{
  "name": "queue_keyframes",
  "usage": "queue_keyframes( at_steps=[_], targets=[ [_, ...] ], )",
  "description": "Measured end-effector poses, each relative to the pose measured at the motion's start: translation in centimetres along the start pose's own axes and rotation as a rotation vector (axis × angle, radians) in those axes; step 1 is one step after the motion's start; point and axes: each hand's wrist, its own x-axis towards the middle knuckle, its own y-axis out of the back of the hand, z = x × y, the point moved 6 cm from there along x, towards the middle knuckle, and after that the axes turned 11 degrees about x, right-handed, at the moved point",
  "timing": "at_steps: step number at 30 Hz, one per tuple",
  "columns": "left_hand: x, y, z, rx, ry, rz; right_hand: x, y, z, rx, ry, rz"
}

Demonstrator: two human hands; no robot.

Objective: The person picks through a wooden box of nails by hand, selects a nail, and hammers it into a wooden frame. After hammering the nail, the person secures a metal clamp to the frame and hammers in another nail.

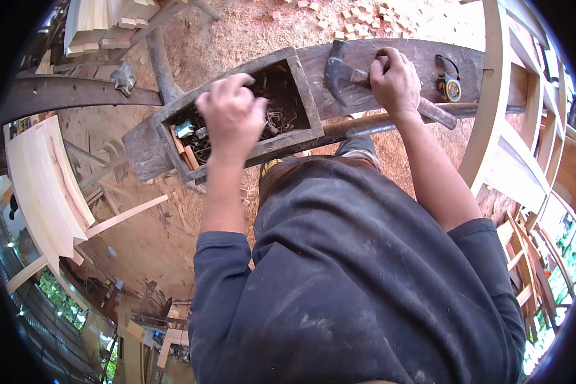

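A wooden box full of dark nails and scraps sits on a worn plank. Over its middle is my left hand, blurred, with fingers bent and apart; nothing shows in them. A small pale-green packet and orange-brown sticks lie at the box's left end. To the right of the box, my right hand rests over the hammer, its fingers curled by the handle. The hammer's head points left and its handle end shows below the wrist. What the right fingertips pinch is too small to make out.
A tape measure lies on the plank at the right. Curved wooden frames stand beyond it. Pale boards are at the left, and small wood blocks lie on the sawdust-covered ground.
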Motion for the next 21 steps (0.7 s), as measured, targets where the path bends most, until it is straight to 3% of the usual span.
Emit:
queue_keyframes(
  at_steps=[4,8,11,13,18,21],
  targets=[
    [0.1,2.1,-3.0,-0.045,0.064,0.096,0.0,0.0,0.1,0.007,0.010,0.006],
    [-1.0,1.4,0.5,-0.273,-0.347,-0.235,0.0,0.0,0.1,-0.004,0.003,0.000],
    [-1.7,-0.3,1.1,-0.211,-0.404,-0.275,0.0,0.1,0.1,0.000,0.008,0.000],
    [-0.9,-0.1,0.4,-0.161,-0.290,-0.137,-0.1,0.0,0.1,-0.006,0.003,0.002],
    [0.1,-0.7,-0.9,-0.126,-0.226,0.096,0.0,0.1,0.1,-0.003,-0.004,-0.001],
    [0.4,0.7,-3.3,-0.153,-0.050,0.282,0.0,-0.1,0.4,-0.008,-0.011,-0.014]
  ],
)
